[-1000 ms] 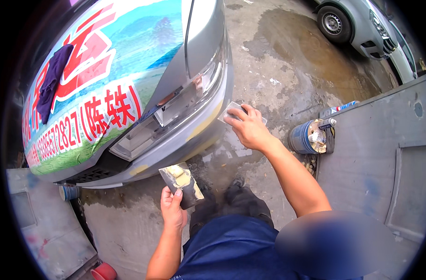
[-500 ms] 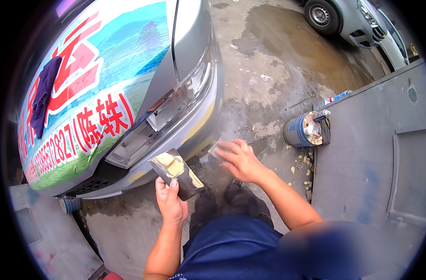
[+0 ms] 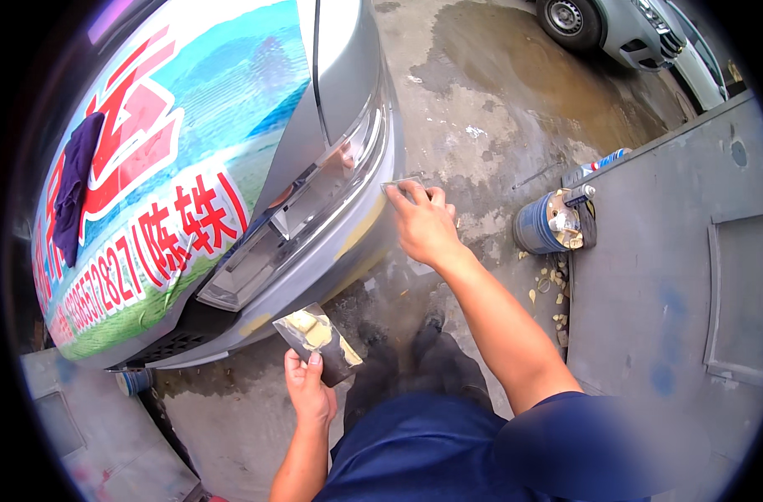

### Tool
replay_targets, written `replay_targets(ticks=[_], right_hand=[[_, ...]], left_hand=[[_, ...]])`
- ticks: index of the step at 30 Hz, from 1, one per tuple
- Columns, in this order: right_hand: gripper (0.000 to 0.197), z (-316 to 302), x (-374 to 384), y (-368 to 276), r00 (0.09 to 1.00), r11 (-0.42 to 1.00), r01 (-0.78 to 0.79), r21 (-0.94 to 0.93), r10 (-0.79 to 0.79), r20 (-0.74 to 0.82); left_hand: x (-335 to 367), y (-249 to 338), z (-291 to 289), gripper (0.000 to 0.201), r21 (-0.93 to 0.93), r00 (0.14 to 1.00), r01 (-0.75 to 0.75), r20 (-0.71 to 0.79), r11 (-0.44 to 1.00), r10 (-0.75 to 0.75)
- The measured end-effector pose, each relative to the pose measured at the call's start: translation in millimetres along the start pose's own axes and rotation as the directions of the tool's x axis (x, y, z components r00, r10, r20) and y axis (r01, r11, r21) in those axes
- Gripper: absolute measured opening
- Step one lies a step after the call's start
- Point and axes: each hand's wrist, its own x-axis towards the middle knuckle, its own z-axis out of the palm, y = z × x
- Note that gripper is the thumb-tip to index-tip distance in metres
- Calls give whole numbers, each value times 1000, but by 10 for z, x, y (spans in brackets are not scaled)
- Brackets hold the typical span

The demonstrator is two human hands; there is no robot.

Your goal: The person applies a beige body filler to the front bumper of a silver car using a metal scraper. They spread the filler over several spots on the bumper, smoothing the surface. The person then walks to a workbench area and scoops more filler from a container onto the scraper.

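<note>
My left hand (image 3: 308,386) grips a dark flat board (image 3: 331,361) by its lower edge, thumb on top. Pale yellow filler paste (image 3: 316,331) is heaped and smeared across the board's face. My right hand (image 3: 426,222) reaches forward and pinches a thin flat spreader (image 3: 400,181), held against the grey side of a vehicle's bumper (image 3: 380,192). Most of the spreader is hidden behind my fingers. Yellowish filler patches (image 3: 360,235) run along the bumper below the headlight (image 3: 314,184).
Over the vehicle's printed front panel hangs a dark purple cloth (image 3: 76,188). A blue bucket (image 3: 535,227) with scraps on top stands at right beside a grey panel (image 3: 649,251), yellowish flakes around it. Farther off are a puddle (image 3: 532,67) and a parked vehicle (image 3: 624,33).
My right hand has moved forward and up, bringing the spreader from above the ground to the bumper's side. The board in my left hand has shifted slightly down.
</note>
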Motion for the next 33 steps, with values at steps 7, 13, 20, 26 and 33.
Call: replay_targets(ticks=[7, 13, 20, 26, 33], right_hand=[[45, 193, -266, -350, 996, 996, -88, -23, 87, -27], [47, 395, -482, -637, 990, 991, -110, -82, 101, -102], [47, 567, -680, -908, 986, 987, -119, -108, 104, -134], [51, 675, -823, -1131, 991, 986, -123, -109, 118, -55], [48, 850, -1002, -1218, 985, 992, -55, -112, 35, -168]], left_hand=[[104, 81, -138, 27, 26, 998, 34, 46, 999, -36], [179, 156, -305, 30, 31, 994, 52, 92, 998, -54], [225, 239, -502, 30, 85, 989, 56, 130, 995, -67], [283, 267, -651, 28, 114, 990, 48, 127, 992, -62], [328, 325, -610, 28, 117, 989, 9, 148, 993, -26]])
